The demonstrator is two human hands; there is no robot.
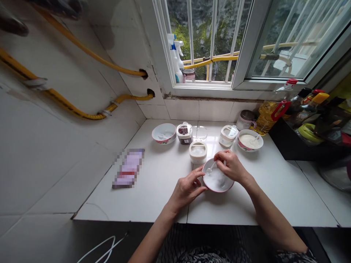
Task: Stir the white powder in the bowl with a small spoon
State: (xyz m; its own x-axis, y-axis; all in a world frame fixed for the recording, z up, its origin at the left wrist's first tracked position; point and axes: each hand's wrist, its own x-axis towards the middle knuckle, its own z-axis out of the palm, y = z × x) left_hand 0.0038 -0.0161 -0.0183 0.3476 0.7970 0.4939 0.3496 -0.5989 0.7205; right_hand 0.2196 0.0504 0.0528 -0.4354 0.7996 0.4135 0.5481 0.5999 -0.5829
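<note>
On the white tiled counter in front of me stands a white bowl with a dark pink rim and white granular powder inside. My left hand steadies its left side, fingers and thumb against the rim. Pinched in my right hand is a small white spoon, its tip inside the bowl near the powder. Just behind the bowl sits an open seasoning jar with white contents, its clear lid raised. The fingertips of my right hand partly cover the spoon's handle.
Behind stand a flowered bowl, a jar with dark contents, a pale jar and a bowl of pale grains. An oil bottle and black rack border the right. A blurred purple packet lies left.
</note>
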